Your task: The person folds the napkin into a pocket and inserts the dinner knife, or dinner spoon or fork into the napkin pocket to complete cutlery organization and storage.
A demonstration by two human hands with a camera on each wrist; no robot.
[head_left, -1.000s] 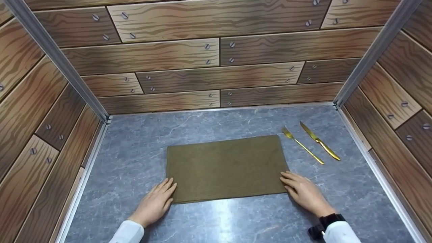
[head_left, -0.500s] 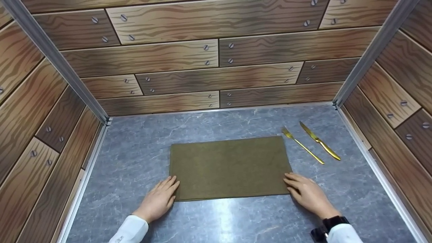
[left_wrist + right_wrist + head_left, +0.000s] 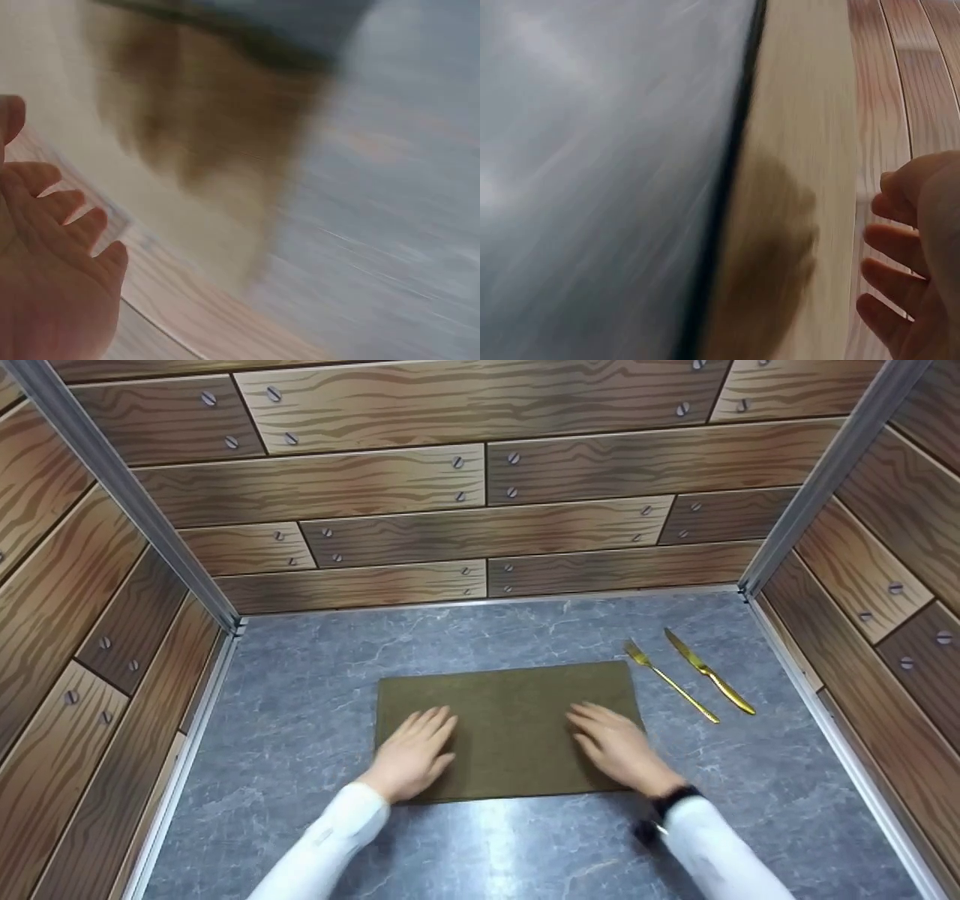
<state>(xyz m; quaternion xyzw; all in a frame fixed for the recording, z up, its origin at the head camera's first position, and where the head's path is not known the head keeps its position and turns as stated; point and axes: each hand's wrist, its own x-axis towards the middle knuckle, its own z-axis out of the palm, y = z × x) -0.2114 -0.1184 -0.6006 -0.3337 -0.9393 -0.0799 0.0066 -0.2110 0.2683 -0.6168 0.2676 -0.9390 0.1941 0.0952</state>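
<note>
An olive-brown folded cloth [image 3: 510, 727] lies flat on the grey marbled tabletop. My left hand [image 3: 412, 750] is over its left part, fingers extended and holding nothing. Over the right part is my right hand [image 3: 615, 742], also with nothing in it. Both wrist views show the hands raised above the cloth: the left hand [image 3: 60, 262] and the right hand [image 3: 922, 262] have relaxed fingers, and their shadows fall on the cloth [image 3: 802, 112]. In the left wrist view the cloth [image 3: 225, 217] is blurred.
To the right of the cloth lie a gold fork [image 3: 671, 682] and a gold knife [image 3: 709, 671], side by side at a slant. Wood-patterned panels [image 3: 480, 472] enclose the grey tabletop [image 3: 315, 652] at the back and both sides, joined by metal corner posts.
The cloth shifted slightly right between the two earlier frames. Since then both hands have left its side edges and moved inward over it. Fork and knife have stayed put.
</note>
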